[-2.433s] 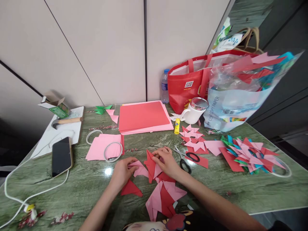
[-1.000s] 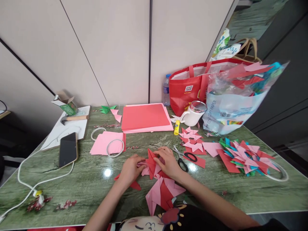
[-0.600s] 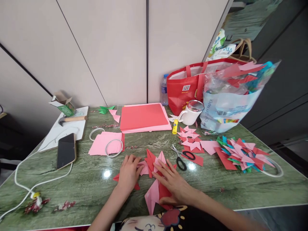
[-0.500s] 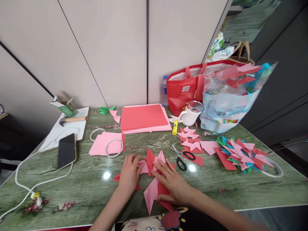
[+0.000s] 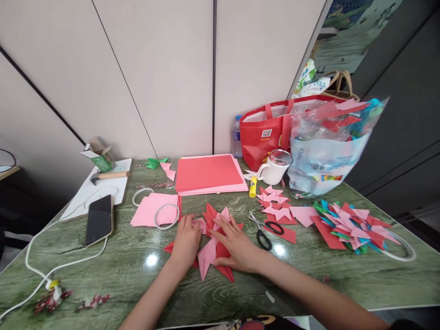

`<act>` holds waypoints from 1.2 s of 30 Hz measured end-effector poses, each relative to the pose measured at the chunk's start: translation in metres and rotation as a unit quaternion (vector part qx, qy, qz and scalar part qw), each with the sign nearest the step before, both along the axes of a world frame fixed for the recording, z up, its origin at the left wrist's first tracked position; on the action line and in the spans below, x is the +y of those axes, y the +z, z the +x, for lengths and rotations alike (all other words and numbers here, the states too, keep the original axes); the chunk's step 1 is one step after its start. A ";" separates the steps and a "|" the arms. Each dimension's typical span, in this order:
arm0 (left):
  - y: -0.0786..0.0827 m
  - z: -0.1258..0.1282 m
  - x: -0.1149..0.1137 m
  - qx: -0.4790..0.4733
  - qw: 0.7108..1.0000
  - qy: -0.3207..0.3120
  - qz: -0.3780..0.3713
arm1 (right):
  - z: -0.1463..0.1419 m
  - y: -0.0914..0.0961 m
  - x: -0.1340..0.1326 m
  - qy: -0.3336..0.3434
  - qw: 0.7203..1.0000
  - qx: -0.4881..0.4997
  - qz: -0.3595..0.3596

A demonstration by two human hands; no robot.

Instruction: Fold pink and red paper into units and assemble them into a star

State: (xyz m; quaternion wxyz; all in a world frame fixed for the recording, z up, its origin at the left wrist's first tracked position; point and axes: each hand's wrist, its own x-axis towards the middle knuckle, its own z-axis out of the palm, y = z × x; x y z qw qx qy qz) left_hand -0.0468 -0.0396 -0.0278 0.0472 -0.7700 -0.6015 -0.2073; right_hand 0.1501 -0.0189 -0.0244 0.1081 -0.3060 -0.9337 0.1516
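My left hand (image 5: pixel 186 242) lies flat, fingers together, on the left part of a folded red and pink paper shape (image 5: pixel 213 219) on the green table (image 5: pixel 137 270). My right hand (image 5: pixel 236 244) rests flat with fingers spread on loose red and pink folded pieces (image 5: pixel 207 258) just in front of that shape. Neither hand grips anything. Black-handled scissors (image 5: pixel 264 230) lie just right of my right hand.
A stack of red and pink sheets (image 5: pixel 208 173), pink squares with a white ring (image 5: pixel 157 213), a glue stick (image 5: pixel 253 186), a white mug (image 5: pixel 275 167), red bag (image 5: pixel 266 133), plastic bag (image 5: pixel 323 156), paper stars (image 5: pixel 347 224), phone (image 5: pixel 99 219) and cable.
My right hand left the upright paper shape and came down flat on the loose pieces nearer me, sliding them toward the shape. My left hand flattened beside it. The view tilted up.
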 end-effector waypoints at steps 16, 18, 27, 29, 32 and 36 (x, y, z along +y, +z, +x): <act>-0.023 0.005 -0.011 0.110 0.994 -0.015 0.018 | 0.004 -0.005 0.018 0.049 0.998 0.013 -0.046; -0.029 0.003 -0.010 0.107 0.994 -0.019 0.023 | 0.005 -0.005 0.017 0.056 0.997 0.013 -0.051; -0.029 0.002 -0.008 0.084 0.994 -0.037 0.059 | 0.009 -0.008 0.020 0.062 0.997 0.011 -0.048; -0.030 0.002 -0.008 0.088 0.992 -0.048 0.075 | 0.009 -0.009 0.020 0.058 0.997 0.011 -0.048; -0.035 0.000 -0.008 0.094 0.991 -0.059 0.079 | 0.009 -0.009 0.020 0.055 0.997 0.011 -0.047; -0.036 -0.003 -0.008 0.095 0.991 -0.067 0.062 | 0.010 -0.009 0.021 0.057 0.997 0.016 -0.040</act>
